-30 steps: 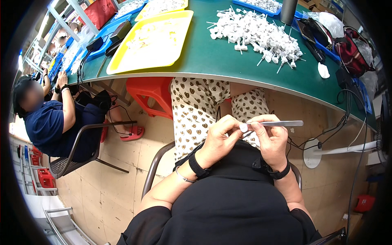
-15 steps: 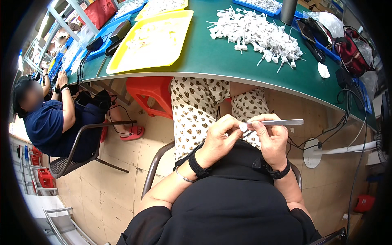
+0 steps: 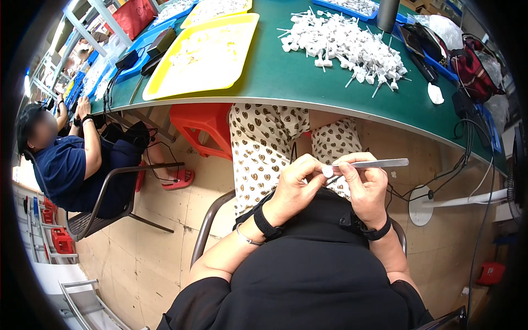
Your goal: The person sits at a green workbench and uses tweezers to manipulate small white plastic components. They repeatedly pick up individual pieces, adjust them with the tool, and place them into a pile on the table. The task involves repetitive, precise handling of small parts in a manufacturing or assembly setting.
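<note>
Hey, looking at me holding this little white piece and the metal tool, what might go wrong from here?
The small white piece is pinched in the left hand's fingertips, away from the green table, so a slip could drop it onto the floor.
The slim metal tool in the right hand points toward the left fingers, so a slip might poke them.

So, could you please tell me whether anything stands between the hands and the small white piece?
Nothing visible does: the small white piece sits between the left hand and right hand, which also holds a slim metal tool.
</note>
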